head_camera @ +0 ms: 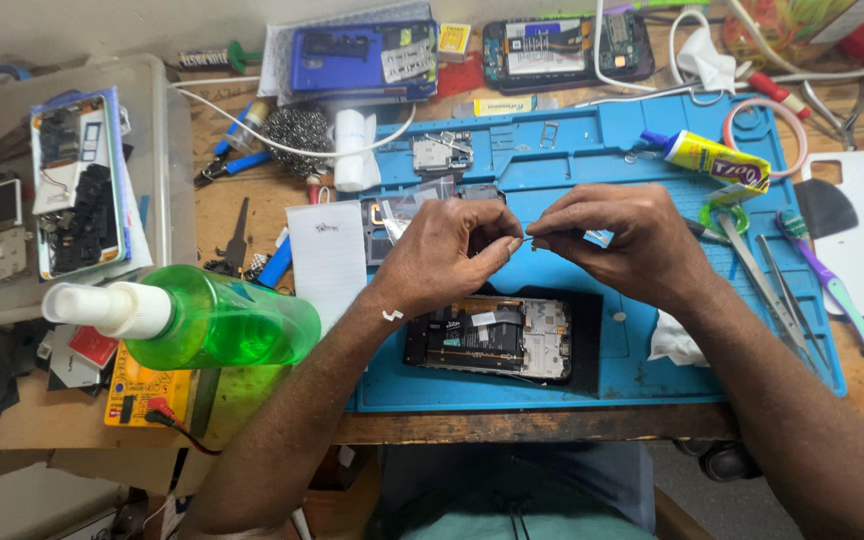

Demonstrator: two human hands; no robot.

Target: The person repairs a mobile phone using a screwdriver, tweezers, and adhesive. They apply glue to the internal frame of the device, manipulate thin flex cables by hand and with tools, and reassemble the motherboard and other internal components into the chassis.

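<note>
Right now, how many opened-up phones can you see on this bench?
4: one on the blue mat under the hands, a blue one and a black one at the back, one far left. Others may be hidden.

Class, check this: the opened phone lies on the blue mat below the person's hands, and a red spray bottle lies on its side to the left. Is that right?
Not quite. The head view shows the bottle is green, not red. The opened phone does lie on the blue mat, below both hands.
</note>
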